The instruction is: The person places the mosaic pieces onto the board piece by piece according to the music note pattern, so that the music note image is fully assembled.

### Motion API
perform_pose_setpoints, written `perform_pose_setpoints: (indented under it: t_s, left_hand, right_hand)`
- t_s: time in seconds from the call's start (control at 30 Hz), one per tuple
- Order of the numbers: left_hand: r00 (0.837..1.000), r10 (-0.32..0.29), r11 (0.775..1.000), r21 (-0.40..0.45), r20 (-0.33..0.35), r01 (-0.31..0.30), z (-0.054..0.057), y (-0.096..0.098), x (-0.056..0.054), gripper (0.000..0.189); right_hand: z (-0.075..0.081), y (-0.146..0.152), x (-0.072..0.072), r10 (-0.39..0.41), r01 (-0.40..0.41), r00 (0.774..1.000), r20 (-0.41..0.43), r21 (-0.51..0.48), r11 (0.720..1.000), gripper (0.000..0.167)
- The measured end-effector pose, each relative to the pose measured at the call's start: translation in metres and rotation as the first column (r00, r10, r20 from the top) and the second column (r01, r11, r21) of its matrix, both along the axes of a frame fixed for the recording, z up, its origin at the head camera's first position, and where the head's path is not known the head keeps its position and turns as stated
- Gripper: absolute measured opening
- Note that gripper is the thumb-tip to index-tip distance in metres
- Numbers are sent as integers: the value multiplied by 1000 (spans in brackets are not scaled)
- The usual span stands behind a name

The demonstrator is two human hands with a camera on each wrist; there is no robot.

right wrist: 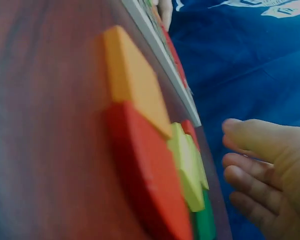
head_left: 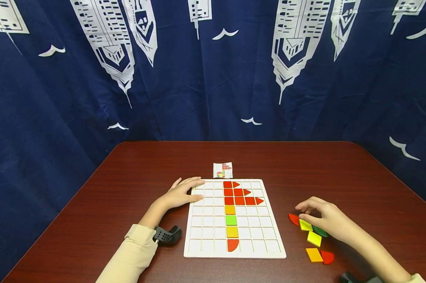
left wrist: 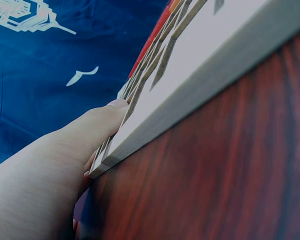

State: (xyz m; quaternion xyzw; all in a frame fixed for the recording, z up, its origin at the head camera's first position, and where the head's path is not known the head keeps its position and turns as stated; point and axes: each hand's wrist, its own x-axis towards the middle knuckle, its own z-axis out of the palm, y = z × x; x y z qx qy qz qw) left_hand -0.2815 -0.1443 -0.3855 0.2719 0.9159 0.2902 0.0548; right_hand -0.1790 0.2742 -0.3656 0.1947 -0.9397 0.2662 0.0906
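Wood-grained table [head_left: 156,157] beneath gridded board [head_left: 246,221]

Left hand [head_left: 179,194] with thumb apart from fingers, right hand [head_left: 325,216] with fingers loosely curved.

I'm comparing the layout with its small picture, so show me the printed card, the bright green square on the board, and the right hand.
Printed card [head_left: 223,170]: head view, middle of its printed face.
Bright green square [head_left: 231,220]: head view, centre of its top face.
Right hand [head_left: 324,217]: head view, middle of the hand.
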Motion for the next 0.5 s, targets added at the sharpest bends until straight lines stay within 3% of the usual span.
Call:
perform_pose_setpoints:
  t_s: [0.23,0.5]
  left_hand:
    - [1000,1,1000,1,1,-1,-2,0,1,59]
    - [1000,6,1000,-21,4,-6,-1,0,-1,58]
  right_hand:
    - [-8,-3,1,98,-99,995,13,59,993,22]
    - [-11,-8,0,53,-54,998,19,78,995,24]
